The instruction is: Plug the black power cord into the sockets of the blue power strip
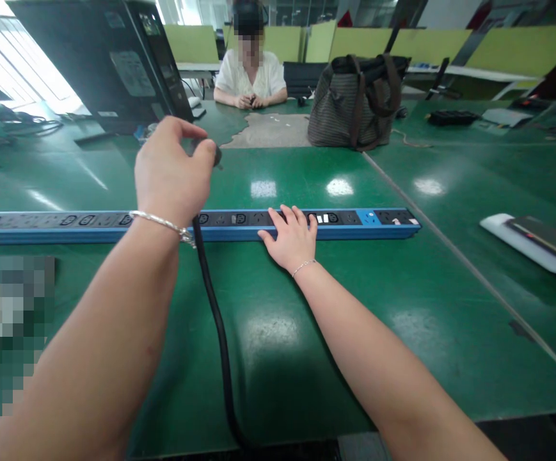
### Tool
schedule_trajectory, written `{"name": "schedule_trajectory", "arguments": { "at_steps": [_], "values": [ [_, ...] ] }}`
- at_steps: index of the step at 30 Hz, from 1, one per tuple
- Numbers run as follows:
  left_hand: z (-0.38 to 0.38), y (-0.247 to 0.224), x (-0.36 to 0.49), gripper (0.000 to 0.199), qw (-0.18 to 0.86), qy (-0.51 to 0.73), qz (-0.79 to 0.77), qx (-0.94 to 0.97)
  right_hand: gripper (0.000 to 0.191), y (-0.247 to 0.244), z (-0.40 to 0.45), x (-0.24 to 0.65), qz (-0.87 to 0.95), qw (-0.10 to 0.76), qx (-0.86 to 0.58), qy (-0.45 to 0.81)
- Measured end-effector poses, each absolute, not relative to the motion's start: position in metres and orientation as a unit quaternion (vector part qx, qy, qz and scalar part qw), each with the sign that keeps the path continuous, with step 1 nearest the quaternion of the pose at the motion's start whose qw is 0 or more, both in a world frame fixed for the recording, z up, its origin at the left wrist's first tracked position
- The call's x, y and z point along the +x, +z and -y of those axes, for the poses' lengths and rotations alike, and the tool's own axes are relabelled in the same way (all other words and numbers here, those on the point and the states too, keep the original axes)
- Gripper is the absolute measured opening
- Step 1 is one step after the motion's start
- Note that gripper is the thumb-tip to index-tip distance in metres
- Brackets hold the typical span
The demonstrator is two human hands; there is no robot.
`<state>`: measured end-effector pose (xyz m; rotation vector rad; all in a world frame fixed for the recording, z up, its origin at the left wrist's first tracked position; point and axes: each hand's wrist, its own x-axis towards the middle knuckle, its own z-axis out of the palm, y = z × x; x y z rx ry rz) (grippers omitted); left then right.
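A long blue power strip (368, 232) with black sockets lies across the green table (354, 288). My right hand (292, 240) rests on its middle part, palm down, fingers spread. Raised above the strip, left of centre, my left hand (174, 166) has its thumb and fingers closed around a black plug (217, 156), mostly hidden by the hand. A thick black cable (217, 320) hangs from below that hand and runs down over the table's front edge.
A large black computer case (100, 64) stands at the back left. A striped bag (340, 105) sits at the back, right of a seated person (250, 80). A white and dark object (522, 240) lies at the right. A blurred-out item is at the left edge.
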<state>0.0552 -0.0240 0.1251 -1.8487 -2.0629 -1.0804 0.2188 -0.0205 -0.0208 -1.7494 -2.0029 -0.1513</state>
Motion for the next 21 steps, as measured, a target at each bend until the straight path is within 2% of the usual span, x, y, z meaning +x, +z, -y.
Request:
{"name": "schedule_trajectory", "arguments": {
  "at_steps": [4,10,14,21],
  "values": [
    [0.021,0.137,0.004,0.047,0.089,-0.313,0.772,-0.546,0.054,-0.023,0.019,0.219,0.73,0.25,-0.633,-0.055],
    [0.014,0.101,-0.068,0.046,0.006,-0.143,0.841,-0.522,0.054,-0.024,0.019,0.219,0.729,0.253,-0.634,-0.055],
    [0.008,0.08,-0.083,0.047,-0.027,-0.081,0.827,-0.556,0.054,-0.024,0.019,0.22,0.729,0.247,-0.636,-0.056],
    [-0.005,0.069,-0.087,0.048,-0.036,-0.044,0.823,-0.565,0.054,-0.021,0.021,0.22,0.731,0.248,-0.634,-0.055]
  ]
}}
